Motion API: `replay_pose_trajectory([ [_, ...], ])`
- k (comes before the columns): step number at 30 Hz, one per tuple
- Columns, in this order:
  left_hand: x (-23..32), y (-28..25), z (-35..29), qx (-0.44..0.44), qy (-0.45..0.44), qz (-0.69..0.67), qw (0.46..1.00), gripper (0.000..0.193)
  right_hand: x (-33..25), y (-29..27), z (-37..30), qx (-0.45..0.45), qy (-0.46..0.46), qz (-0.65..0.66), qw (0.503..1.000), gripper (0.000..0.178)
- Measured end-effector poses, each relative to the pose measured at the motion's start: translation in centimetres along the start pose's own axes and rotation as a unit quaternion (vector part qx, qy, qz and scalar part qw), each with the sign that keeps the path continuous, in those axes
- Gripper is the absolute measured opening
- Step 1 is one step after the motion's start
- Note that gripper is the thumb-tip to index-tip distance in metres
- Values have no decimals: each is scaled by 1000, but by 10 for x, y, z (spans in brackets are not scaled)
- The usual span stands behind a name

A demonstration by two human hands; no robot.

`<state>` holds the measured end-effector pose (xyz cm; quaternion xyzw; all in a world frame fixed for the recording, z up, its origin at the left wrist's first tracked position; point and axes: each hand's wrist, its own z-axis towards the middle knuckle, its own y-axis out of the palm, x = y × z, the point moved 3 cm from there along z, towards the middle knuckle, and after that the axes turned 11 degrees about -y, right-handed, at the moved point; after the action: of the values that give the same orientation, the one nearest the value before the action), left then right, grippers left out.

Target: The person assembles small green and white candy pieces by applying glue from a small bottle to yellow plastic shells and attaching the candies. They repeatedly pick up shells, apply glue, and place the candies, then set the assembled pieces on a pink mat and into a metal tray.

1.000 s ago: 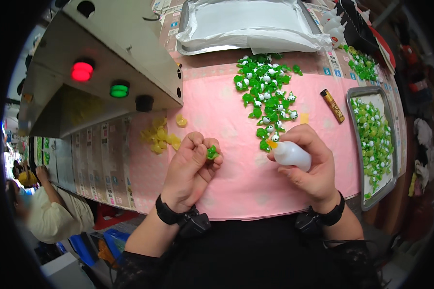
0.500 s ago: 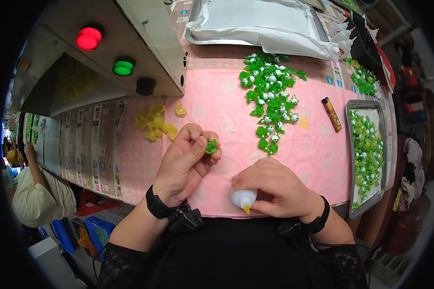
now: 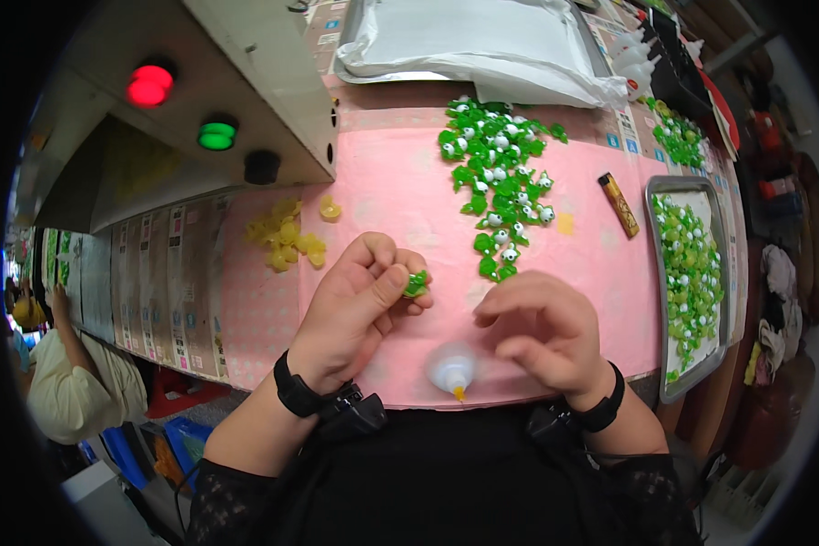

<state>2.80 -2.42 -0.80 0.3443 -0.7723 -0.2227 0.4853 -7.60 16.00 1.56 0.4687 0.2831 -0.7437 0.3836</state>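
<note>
Figures (image 3: 499, 173) on cloth (image 3: 387, 187), bottle (image 3: 453, 371) before them, lighter (image 3: 619, 207) right

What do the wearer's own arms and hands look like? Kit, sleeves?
Left hand and right hand are ungloved. Each wrist has a black band: left band, right band. Boxy black devices sit inward of them: left device, right device. Black sleeves look lacy.

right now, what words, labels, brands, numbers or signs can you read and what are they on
Printed table cover: most print too small to read; blue squares at upper right bear single letters, not copied here.
Lighter: dark and gold markings, too blurred to read.
White squeeze bottle: no writing visible.
</note>
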Motion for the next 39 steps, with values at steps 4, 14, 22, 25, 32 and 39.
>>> replay_pose_trajectory([
  [4, 4, 27, 13, -40, -48, 60, 996, 19, 1, -7, 0, 130, -6, -12, 991, 18],
  [14, -12, 19, 26, -81, -85, 3, 993, 14, 0, -10, 2, 113, -35, -86, 989, 16],
  [22, -12, 21, 26, -85, -95, 3, 992, 16, 1, -9, 3, 117, -41, -100, 987, 15],
  [25, -12, 21, 26, -83, -92, 7, 992, 17, 2, -8, 3, 110, -36, -103, 988, 15],
  [32, -13, 23, 26, -79, -82, 34, 993, 18, 2, -9, 3, 109, -32, -105, 988, 14],
  [39, -12, 27, 27, -68, -58, 40, 995, 19, -1, -11, 6, 102, -48, -130, 985, 11],
])
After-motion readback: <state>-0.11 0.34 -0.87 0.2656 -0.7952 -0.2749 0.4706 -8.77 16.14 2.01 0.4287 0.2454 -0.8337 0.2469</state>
